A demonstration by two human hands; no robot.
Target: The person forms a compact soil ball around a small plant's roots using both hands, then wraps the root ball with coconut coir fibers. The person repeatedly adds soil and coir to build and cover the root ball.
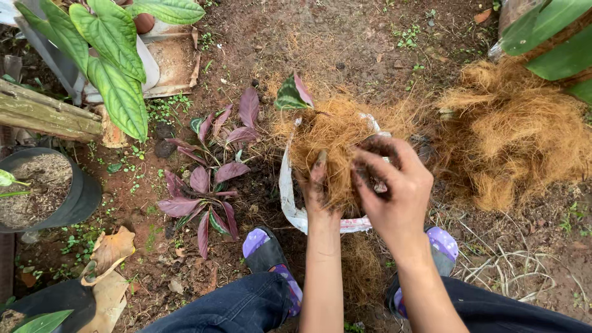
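Coir-brown fibre fills white plastic pot on bare soil between person's feet; small plant, green-and-maroon leaves, stands upright at pot's far rim. Left hand pressed into fibre, fingers dirty, extended, gripping nothing visible. Right hand over pot's right side, fingers curled on pinch of dark fibre. Loose fibre heap just right of pot. Black pot at left holds grey soil. Purple-leaved plants rooted in ground left of white pot. Purple sandals below.
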